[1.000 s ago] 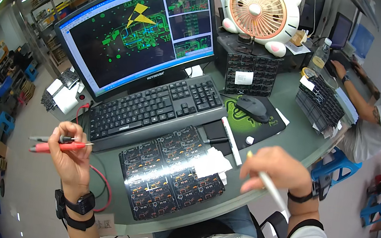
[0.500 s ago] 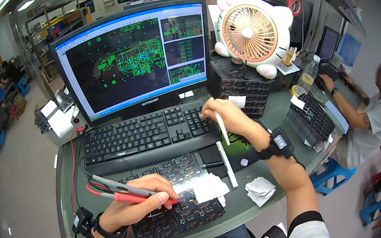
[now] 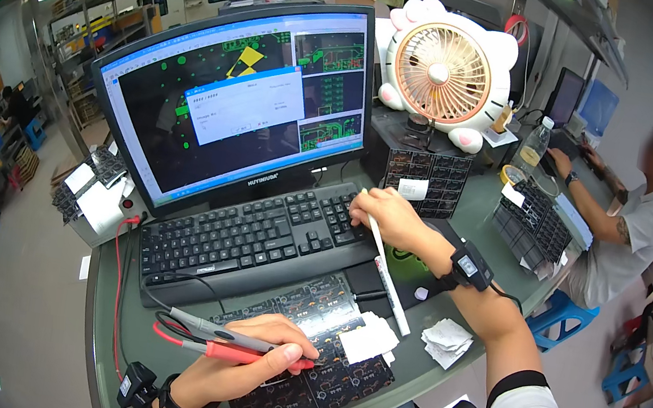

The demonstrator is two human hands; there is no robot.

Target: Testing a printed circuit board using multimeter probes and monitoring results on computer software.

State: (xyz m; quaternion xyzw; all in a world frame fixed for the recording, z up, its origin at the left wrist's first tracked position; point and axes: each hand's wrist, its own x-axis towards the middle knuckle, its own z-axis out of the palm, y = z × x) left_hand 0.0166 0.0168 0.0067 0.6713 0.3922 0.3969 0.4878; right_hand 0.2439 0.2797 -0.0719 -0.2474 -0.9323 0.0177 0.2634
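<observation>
White fan (image 3: 439,73) beside clear bottle (image 3: 532,150)

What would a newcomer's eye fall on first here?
Probably the white-and-pink cat-shaped fan, standing right of the monitor. Next, that screen's pale dialog window, lying over a dark circuit layout. Then, in front, the left hand holding a red probe and a grey probe over a black circuit-board panel.
</observation>
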